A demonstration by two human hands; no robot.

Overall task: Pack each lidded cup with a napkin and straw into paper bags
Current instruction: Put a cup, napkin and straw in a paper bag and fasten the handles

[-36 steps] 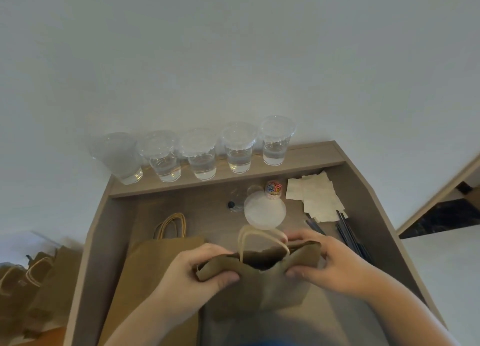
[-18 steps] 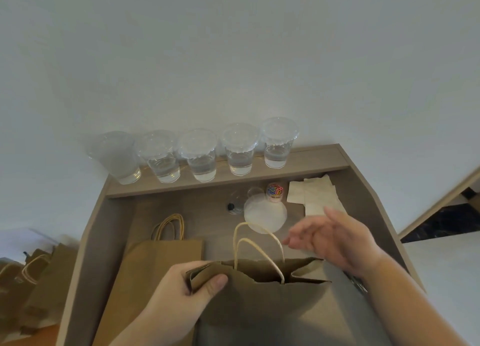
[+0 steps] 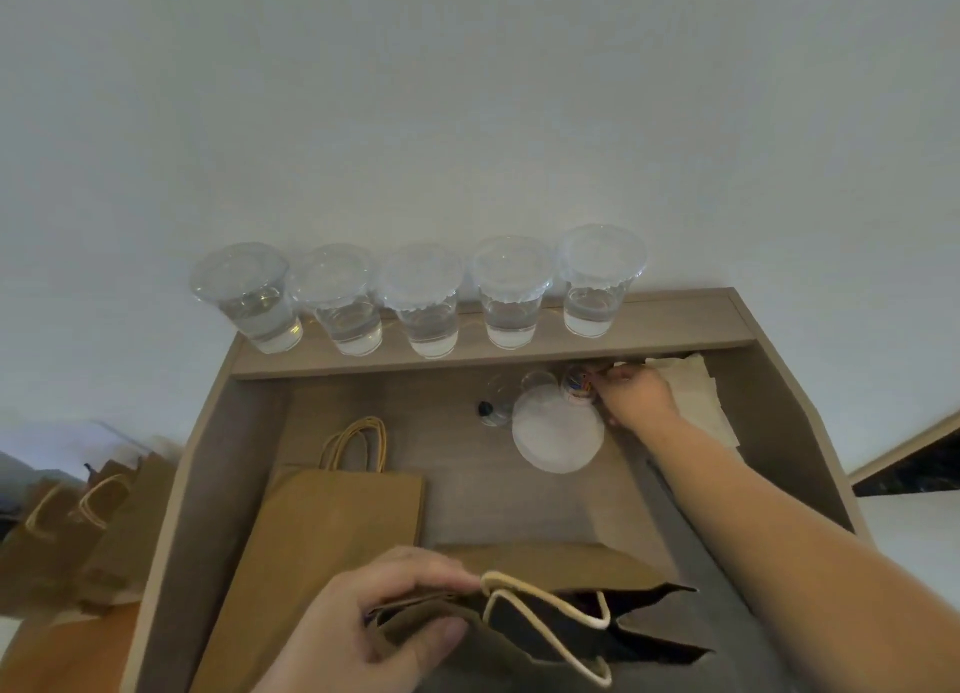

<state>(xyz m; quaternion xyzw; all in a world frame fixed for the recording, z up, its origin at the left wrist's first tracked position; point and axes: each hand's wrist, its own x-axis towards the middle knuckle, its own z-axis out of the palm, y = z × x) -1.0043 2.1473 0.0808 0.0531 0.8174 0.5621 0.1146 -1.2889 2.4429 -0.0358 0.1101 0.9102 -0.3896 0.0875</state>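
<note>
Head view: my left hand (image 3: 384,625) pinches the open paper bag (image 3: 545,635) at the near edge of the bench (image 3: 467,505); my right hand (image 3: 636,398) is by the napkins (image 3: 696,385), and I cannot tell its grip

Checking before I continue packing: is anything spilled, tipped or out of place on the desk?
Nothing stands out. All five cups stand upright and lidded on the shelf, no spill shows; the left hand holds the bag open.

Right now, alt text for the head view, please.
A left hand pinches the rim of an open paper bag while the right hand reaches beside a small colourful jar and napkins. Five lidded cups line the shelf.
</note>
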